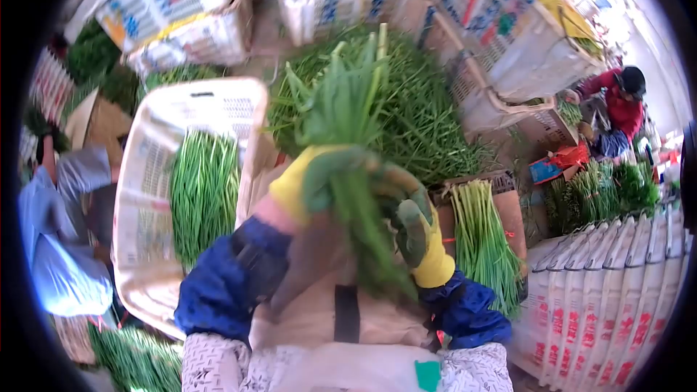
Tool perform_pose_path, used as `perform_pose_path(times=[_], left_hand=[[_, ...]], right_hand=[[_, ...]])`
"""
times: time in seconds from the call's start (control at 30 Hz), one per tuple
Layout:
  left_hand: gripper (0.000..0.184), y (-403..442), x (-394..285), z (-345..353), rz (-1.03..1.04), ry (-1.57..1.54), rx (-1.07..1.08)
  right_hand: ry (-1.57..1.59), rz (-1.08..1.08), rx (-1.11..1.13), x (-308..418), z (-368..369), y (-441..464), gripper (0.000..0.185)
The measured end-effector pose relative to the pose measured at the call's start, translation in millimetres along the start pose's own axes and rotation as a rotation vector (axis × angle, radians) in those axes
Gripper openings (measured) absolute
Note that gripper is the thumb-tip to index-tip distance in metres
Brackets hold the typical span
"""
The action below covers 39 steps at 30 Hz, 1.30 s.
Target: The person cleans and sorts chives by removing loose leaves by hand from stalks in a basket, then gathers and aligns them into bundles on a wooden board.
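Both my hands wear yellow gloves with green palms and fingers. My left hand (327, 181) is closed around a bunch of garlic chives (345, 105), its long flat green leaves standing up above the glove and hanging blurred below it. Against the bunch's right side, my right hand (412, 221) has its fingers curled in, partly smeared by motion. Behind the hands spreads a large heap of loose green leaves (428, 112). To the right lies a sorted pile of chives (483, 239) with pale stalks, on cardboard.
A white plastic crate (250, 98) at left holds a neat bundle of chives (203, 196). Marked crates (501, 36) stand along the back. Stacked white crates (602, 305) fill the lower right. A person (624, 105) sits at far right; another person's blue clothing (62, 239) shows at left.
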<state>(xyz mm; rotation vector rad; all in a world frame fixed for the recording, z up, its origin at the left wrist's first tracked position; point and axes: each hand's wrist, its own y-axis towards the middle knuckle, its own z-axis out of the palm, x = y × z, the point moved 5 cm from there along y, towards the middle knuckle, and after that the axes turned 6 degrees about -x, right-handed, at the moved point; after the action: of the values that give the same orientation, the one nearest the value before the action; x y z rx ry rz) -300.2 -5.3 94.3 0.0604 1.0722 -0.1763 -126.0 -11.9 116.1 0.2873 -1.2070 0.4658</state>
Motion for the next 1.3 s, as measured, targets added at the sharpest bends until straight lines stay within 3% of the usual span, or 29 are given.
perform_pose_path(times=[0.1,0.13,0.23,0.27,0.33,0.4,0.47,0.5,0.53,0.57,0.63,0.7,0.77,0.8,0.83,0.9,0.93,1.0,1.03,1.07,1.1,1.17,1.23,1.3], left_hand=[[0.030,-27.0,-10.6,-5.9,-0.077,0.232,-0.088],[0.028,-37.0,-18.8,0.3,-0.212,0.202,-0.111],[0.021,-67.5,-26.4,8.0,-0.492,0.207,-0.155],[0.020,-80.1,-23.7,-2.9,-0.505,0.328,-0.066],[0.021,-105.4,-19.9,-19.3,-0.566,0.527,0.046],[0.023,-123.0,-23.9,-20.4,-0.688,0.625,0.029],[0.021,-133.2,-28.2,-21.2,-0.569,0.637,-0.127],[0.020,-138.9,-32.0,-21.6,-0.507,0.642,-0.206],[0.018,-150.4,-33.6,-26.4,-0.795,0.486,-0.253],[0.018,-156.3,-34.1,-28.8,-0.843,0.496,-0.269],[0.017,-167.1,-33.1,-30.9,-0.938,0.512,-0.297],[0.018,-162.2,-35.3,-22.9,-0.900,0.562,-0.279],[0.019,-161.7,-34.8,-20.8,-0.814,0.587,-0.267],[0.023,-168.1,-28.3,-26.0,-0.860,0.602,-0.274],[0.026,-170.5,-24.2,-29.5,-0.784,0.605,-0.248],[0.032,-173.9,-20.4,-34.1,-0.625,0.614,-0.196],[0.035,-176.5,-21.1,-33.2,-0.714,0.596,-0.232],[0.043,-178.6,-24.7,-25.9,-0.893,0.554,-0.308],[0.045,-178.0,-23.3,-25.1,-0.864,0.599,-0.269],[0.047,-177.5,-22.3,-25.8,-0.833,0.647,-0.233],[0.050,-178.5,-22.9,-28.5,-0.802,0.697,-0.201],[0.053,-190.5,-14.2,-41.3,-0.935,0.894,-0.149],[0.053,-180.0,-17.8,-37.1,-1.048,1.031,-0.115],[0.052,-175.8,-21.6,-33.5,-1.059,1.005,-0.124]], right_hand=[[0.126,0.140,0.149,-42.2,-24.7,24.2,0.076],[0.079,0.192,0.165,-52.8,-23.8,31.0,0.077],[0.540,0.211,0.137,-56.2,-4.6,66.0,0.077],[0.900,0.297,0.264,-59.5,-5.2,76.4,0.076],[1.194,0.388,0.317,-72.7,-19.2,95.6,0.074],[1.042,0.402,0.184,-92.1,-37.6,117.6,0.070],[0.960,0.410,0.086,-102.3,-48.2,131.2,0.062],[1.026,0.378,0.143,-116.6,-59.7,141.5,0.049],[0.911,0.358,0.065,-124.1,-66.4,148.5,0.044],[0.795,0.337,-0.007,-131.7,-71.5,154.9,0.038],[0.917,0.343,-0.100,-136.1,-74.8,165.7,0.030],[1.185,0.335,0.241,-145.4,-83.1,172.0,0.031],[1.175,0.367,0.301,-143.1,-86.0,175.8,0.035],[1.165,0.420,0.115,-142.5,-93.2,178.6,0.037],[1.141,0.375,0.211,-140.4,-103.9,185.5,0.032],[1.003,0.259,0.074,-141.5,-146.0,204.4,0.028],[0.890,0.211,-0.021,-141.9,-182.0,216.3,0.028],[0.244,0.209,-0.377,-129.0,-225.1,220.7,0.036],[-0.301,0.237,-0.612,-107.1,-239.7,215.3,0.044],[-1.012,0.254,-0.503,-118.0,-267.6,239.3,0.057],[-1.663,0.215,-0.342,-105.5,-240.4,233.5,0.064],[-1.730,-0.097,-0.291,-64.0,-157.9,212.5,0.072],[-1.206,-0.504,-0.079,-27.3,-80.8,202.9,0.076],[-1.058,-0.323,0.233,-28.5,-14.8,196.5,0.083]])
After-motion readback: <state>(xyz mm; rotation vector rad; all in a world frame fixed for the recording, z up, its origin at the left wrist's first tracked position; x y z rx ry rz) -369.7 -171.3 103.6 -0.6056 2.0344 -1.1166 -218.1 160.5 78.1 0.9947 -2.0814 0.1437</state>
